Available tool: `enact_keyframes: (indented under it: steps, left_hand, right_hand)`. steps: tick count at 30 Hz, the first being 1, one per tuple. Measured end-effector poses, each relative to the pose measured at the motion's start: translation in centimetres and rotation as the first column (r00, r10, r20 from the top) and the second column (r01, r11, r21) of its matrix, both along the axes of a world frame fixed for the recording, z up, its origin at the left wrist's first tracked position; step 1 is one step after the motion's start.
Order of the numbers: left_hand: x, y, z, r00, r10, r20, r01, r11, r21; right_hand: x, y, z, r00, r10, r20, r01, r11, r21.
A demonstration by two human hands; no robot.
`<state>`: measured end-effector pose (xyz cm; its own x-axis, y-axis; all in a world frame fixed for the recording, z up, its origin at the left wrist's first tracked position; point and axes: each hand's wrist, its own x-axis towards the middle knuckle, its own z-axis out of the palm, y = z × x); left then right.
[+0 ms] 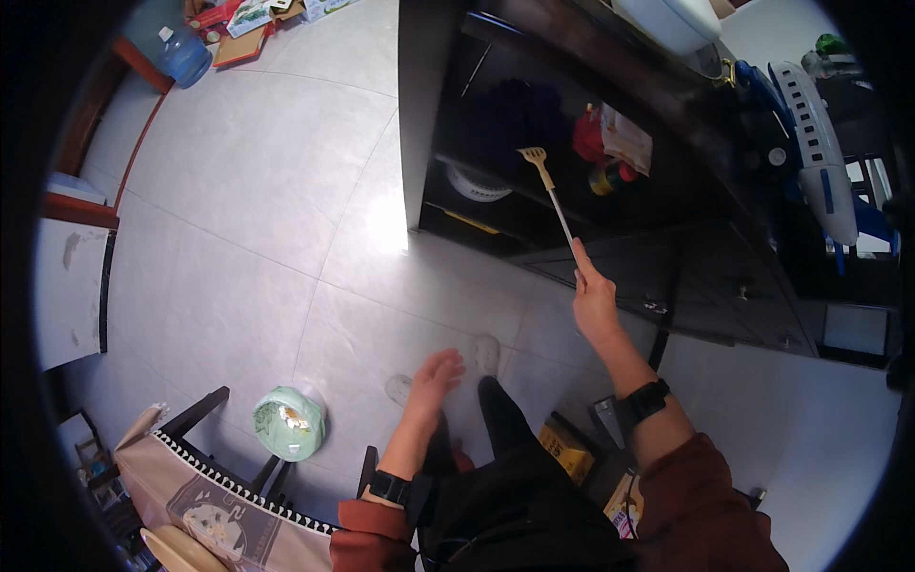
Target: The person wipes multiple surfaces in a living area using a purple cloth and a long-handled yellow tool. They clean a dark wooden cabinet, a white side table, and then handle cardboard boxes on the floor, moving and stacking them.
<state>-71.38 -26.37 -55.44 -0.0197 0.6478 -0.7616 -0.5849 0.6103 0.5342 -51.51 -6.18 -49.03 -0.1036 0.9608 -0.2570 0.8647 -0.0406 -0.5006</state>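
Observation:
My right hand (595,297) is closed around the handle of a back scratcher (547,175) with a metal rod and a pale clawed head. The claw reaches over the dark shelf of an open black cabinet (686,200). Behind the claw lies a dark purple cloth bundle (515,114); to its right are a red and white package (622,136) and a jar with a red lid (611,177). A white round item (477,187) sits on a lower shelf. My left hand (437,375), slightly blurred, is held over the floor with nothing in it.
A bin with a green liner (289,423) stands at the lower left, beside a table with a brown cloth (214,508). A blue water jug (184,58) and boxes (239,44) are at the upper left. A toy airplane (811,143) rests on the cabinet top. Boxes (566,452) stand near my legs.

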Motion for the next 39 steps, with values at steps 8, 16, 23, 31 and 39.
enact_keyframes:
  steps: [8, 16, 23, 31, 39]
  left_hand:
    - [-0.7, -0.7, -1.3, 0.996, 0.039, -0.081, -0.043, 0.998, -0.045]
    - [-0.3, -1.8, -2.3, 0.996, 0.024, -0.089, -0.027, 0.999, -0.031]
    - [-1.3, -2.0, -2.4, 0.992, 0.018, -0.125, -0.026, 0.998, -0.056]
    - [0.2, -2.4, -3.1, 0.99, -0.031, -0.139, 0.018, 0.995, -0.097]
    - [1.5, -0.7, -1.8, 0.992, -0.025, -0.127, 0.024, 1.0, -0.009]
  right_hand:
    - [-7.4, 10.6, -3.0, 0.984, 0.163, 0.078, -0.172, 0.979, 0.114]
    - [1.2, -0.8, -0.3, 0.997, 0.011, 0.078, -0.012, 1.0, 0.011]
    - [-1.1, 1.8, 0.3, 0.999, 0.054, 0.003, -0.054, 0.999, 0.004]
    - [-5.1, 6.1, -2.5, 0.971, 0.239, 0.014, -0.239, 0.971, 0.023]
    - [7.3, -1.4, 0.8, 0.988, 0.067, 0.136, -0.072, 0.997, 0.028]
